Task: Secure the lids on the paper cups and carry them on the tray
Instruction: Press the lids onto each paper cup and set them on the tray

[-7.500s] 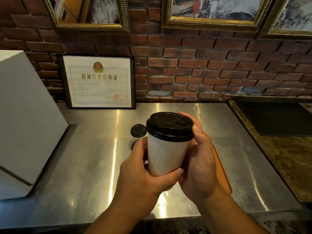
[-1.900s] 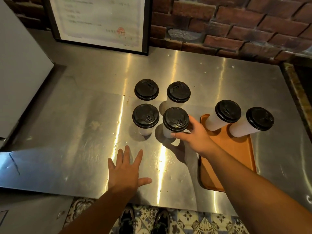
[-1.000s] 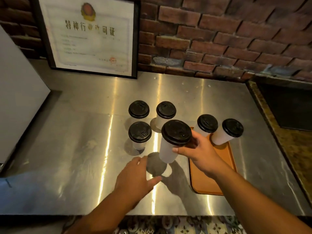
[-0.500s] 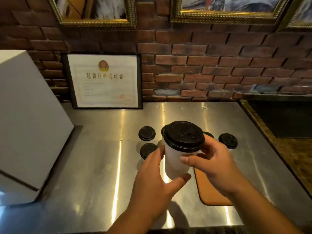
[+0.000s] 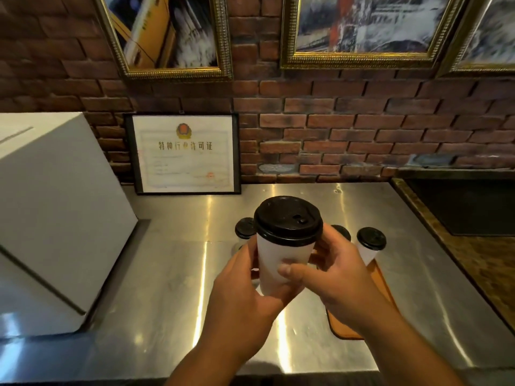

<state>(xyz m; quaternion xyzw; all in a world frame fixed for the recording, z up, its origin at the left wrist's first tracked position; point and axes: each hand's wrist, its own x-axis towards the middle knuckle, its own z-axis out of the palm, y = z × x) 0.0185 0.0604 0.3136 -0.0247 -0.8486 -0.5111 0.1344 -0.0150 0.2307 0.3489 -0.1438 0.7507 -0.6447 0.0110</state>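
Box (image 5: 55,218) walls off the left, and the certificate (image 5: 185,154) leans along the back. Bare counter (image 5: 172,288) leaves a lane between box and held cup (image 5: 281,263). Back cup (image 5: 244,228) stands behind it. Tray (image 5: 381,288) and tray cup (image 5: 370,240) block the right. The back-right steel is open.

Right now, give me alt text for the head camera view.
The left hand and right hand hold a white paper cup with a black lid above a steel counter. Behind it stand more lidded cups, one on an orange tray.
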